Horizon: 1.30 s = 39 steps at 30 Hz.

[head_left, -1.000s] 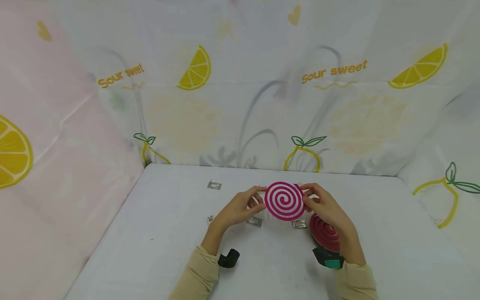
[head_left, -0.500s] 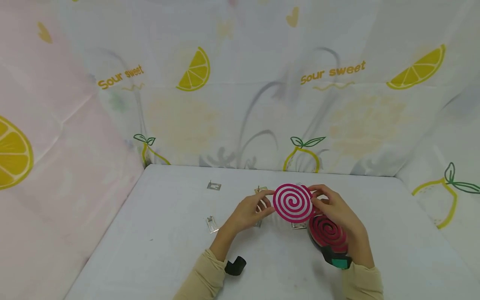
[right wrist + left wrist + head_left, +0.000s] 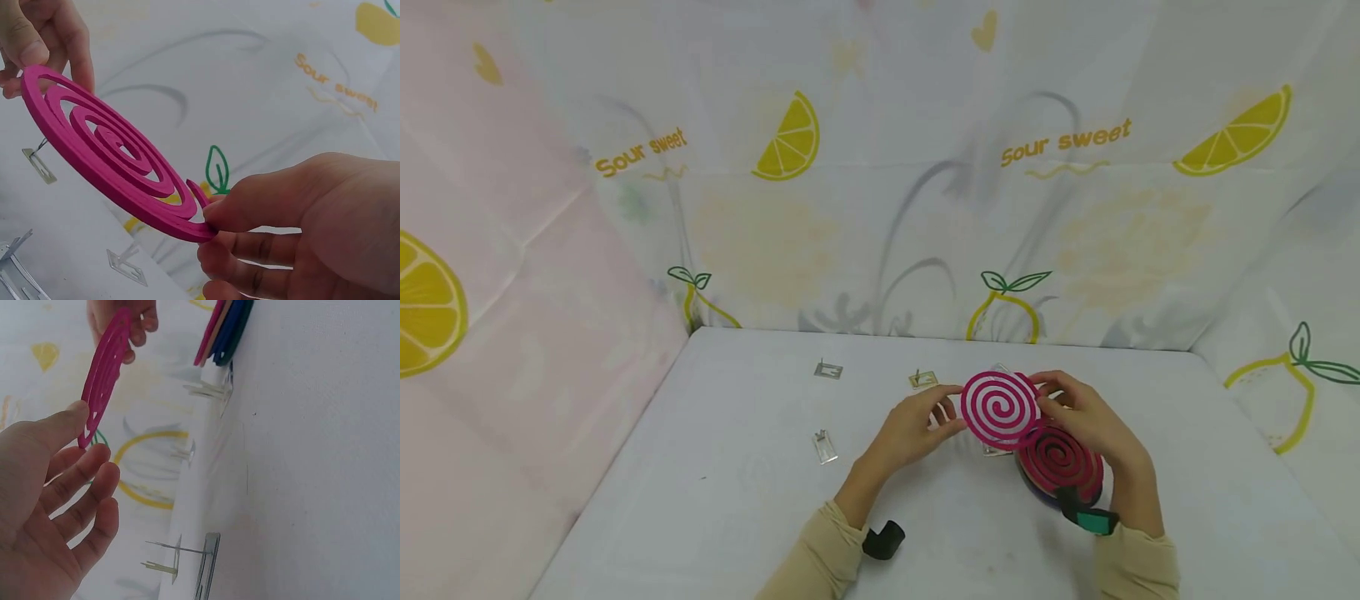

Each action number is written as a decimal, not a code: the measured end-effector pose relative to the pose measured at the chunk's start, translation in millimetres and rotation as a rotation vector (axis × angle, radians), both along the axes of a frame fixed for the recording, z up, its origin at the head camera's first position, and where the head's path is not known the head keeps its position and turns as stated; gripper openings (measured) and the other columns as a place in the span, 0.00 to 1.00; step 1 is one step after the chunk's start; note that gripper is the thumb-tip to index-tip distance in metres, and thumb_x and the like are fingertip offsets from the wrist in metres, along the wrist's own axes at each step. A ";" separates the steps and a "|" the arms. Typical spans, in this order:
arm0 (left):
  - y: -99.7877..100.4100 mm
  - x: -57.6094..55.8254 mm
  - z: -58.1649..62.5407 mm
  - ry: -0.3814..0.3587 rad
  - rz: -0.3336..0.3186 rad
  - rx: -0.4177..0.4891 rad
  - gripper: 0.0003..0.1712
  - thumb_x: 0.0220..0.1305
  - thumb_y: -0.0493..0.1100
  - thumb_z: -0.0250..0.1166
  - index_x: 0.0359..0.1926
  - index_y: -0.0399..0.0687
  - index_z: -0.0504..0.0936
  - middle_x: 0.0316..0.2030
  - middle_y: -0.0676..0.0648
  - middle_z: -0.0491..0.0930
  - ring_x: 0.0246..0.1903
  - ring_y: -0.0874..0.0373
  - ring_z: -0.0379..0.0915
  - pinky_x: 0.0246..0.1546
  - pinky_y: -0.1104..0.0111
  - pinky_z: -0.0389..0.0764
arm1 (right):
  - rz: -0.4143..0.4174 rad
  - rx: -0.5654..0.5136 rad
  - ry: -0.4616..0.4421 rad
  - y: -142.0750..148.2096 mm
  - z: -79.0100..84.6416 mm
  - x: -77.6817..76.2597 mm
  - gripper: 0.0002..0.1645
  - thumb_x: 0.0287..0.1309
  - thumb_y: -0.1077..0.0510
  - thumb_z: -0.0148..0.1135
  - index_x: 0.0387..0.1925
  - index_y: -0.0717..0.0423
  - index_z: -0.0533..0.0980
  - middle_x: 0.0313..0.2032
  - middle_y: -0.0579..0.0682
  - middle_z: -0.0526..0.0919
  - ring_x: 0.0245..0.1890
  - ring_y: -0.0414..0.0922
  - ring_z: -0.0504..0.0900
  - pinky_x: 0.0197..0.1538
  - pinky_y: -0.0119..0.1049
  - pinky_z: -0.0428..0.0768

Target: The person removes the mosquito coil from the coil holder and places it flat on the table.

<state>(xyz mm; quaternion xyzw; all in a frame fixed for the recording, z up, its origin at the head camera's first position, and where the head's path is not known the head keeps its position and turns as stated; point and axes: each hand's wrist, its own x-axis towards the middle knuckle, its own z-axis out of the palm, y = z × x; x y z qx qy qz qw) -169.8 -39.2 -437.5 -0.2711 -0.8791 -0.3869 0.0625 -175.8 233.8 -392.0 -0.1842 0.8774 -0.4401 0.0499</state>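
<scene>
A pink mosquito coil (image 3: pixel 1000 407) is held up above the table between my two hands, its flat spiral face toward the head camera. My left hand (image 3: pixel 916 423) pinches its left edge between thumb and forefinger, the other fingers loosely bent, as the left wrist view shows. At the opposite edge, near the coil's outer tail, my right hand (image 3: pixel 1088 418) pinches it with thumb and fingers (image 3: pixel 215 259). Below my right hand lies a stack of mosquito coils (image 3: pixel 1060 457), pink on top, with tan, blue and green layers in the left wrist view. The held coil overlaps the stack in the head view.
Several small metal coil stands lie on the white table: a back left stand (image 3: pixel 828 370), a back middle stand (image 3: pixel 922 379) and a front left stand (image 3: pixel 824 447). Another stand (image 3: pixel 997 452) is partly hidden beneath the coil. A printed cloth (image 3: pixel 865 208) hangs behind the table.
Both hands have carried the coil to the right and slightly down, toward the stack. The front left and back middle stands, earlier covered by my left hand, now show fully.
</scene>
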 end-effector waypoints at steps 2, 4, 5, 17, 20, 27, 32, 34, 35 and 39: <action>2.9 1.7 -0.7 0.013 0.006 0.002 0.28 0.60 0.50 0.65 0.60 0.54 0.72 0.36 0.53 0.80 0.36 0.63 0.77 0.33 0.79 0.73 | -0.011 0.026 0.010 2.2 0.5 0.8 0.20 0.66 0.59 0.53 0.57 0.59 0.69 0.44 0.59 0.77 0.35 0.39 0.80 0.37 0.29 0.79; 6.2 3.0 -1.5 0.027 0.009 -0.002 0.28 0.60 0.51 0.65 0.60 0.53 0.72 0.38 0.52 0.80 0.38 0.61 0.77 0.36 0.78 0.74 | -0.021 0.046 0.009 4.9 0.9 1.4 0.19 0.66 0.59 0.53 0.57 0.58 0.70 0.44 0.58 0.77 0.35 0.38 0.80 0.37 0.30 0.78; 7.8 3.5 -2.2 0.039 0.012 -0.010 0.27 0.60 0.51 0.65 0.60 0.53 0.72 0.39 0.52 0.80 0.39 0.61 0.76 0.37 0.78 0.74 | -0.025 0.052 0.003 6.3 1.2 1.9 0.19 0.66 0.58 0.53 0.57 0.58 0.70 0.44 0.58 0.77 0.35 0.38 0.80 0.37 0.30 0.78; 24.1 4.8 -8.9 0.052 0.019 -0.048 0.27 0.59 0.51 0.66 0.58 0.53 0.74 0.42 0.53 0.78 0.44 0.63 0.74 0.43 0.77 0.76 | -0.014 0.076 -0.092 21.9 -0.3 4.3 0.21 0.66 0.59 0.52 0.58 0.58 0.67 0.45 0.59 0.76 0.40 0.42 0.80 0.40 0.32 0.79; 26.8 4.7 -11.1 0.034 0.014 -0.046 0.27 0.59 0.52 0.66 0.58 0.53 0.74 0.43 0.53 0.78 0.44 0.64 0.74 0.44 0.77 0.76 | -0.001 0.076 -0.091 24.6 -0.7 5.0 0.20 0.66 0.58 0.52 0.58 0.59 0.67 0.45 0.59 0.76 0.40 0.42 0.80 0.39 0.31 0.78; 35.2 3.8 -17.3 0.047 -0.012 -0.062 0.25 0.60 0.52 0.65 0.58 0.52 0.74 0.44 0.52 0.79 0.45 0.63 0.75 0.47 0.75 0.75 | 0.007 0.081 -0.093 32.9 -0.1 7.2 0.19 0.66 0.58 0.52 0.57 0.61 0.68 0.43 0.59 0.77 0.40 0.41 0.81 0.39 0.29 0.78; 40.9 4.9 -18.7 0.052 -0.019 -0.071 0.26 0.60 0.53 0.65 0.57 0.52 0.75 0.44 0.51 0.79 0.45 0.62 0.75 0.47 0.74 0.75 | -0.001 0.096 -0.121 38.7 -2.3 8.0 0.19 0.66 0.59 0.52 0.56 0.61 0.68 0.42 0.58 0.76 0.40 0.41 0.81 0.39 0.29 0.78; 42.9 5.7 -18.4 0.053 -0.020 -0.077 0.26 0.60 0.54 0.64 0.57 0.52 0.75 0.43 0.51 0.79 0.45 0.62 0.75 0.47 0.73 0.75 | -0.004 0.097 -0.132 41.0 -3.3 8.3 0.19 0.66 0.59 0.52 0.56 0.61 0.68 0.42 0.58 0.76 0.39 0.40 0.81 0.39 0.30 0.79; 43.9 6.1 -18.4 0.054 -0.020 -0.079 0.26 0.60 0.54 0.64 0.57 0.52 0.75 0.43 0.51 0.79 0.45 0.62 0.76 0.46 0.73 0.75 | -0.002 0.096 -0.136 42.1 -3.8 8.4 0.19 0.66 0.59 0.51 0.56 0.62 0.67 0.42 0.58 0.76 0.38 0.39 0.81 0.39 0.31 0.79; 47.7 7.7 -18.2 0.069 -0.017 -0.089 0.25 0.60 0.53 0.65 0.56 0.52 0.76 0.43 0.51 0.80 0.44 0.63 0.76 0.45 0.73 0.75 | -0.001 0.088 -0.145 45.8 -5.3 9.6 0.19 0.66 0.60 0.51 0.56 0.62 0.67 0.40 0.58 0.76 0.35 0.38 0.80 0.37 0.32 0.78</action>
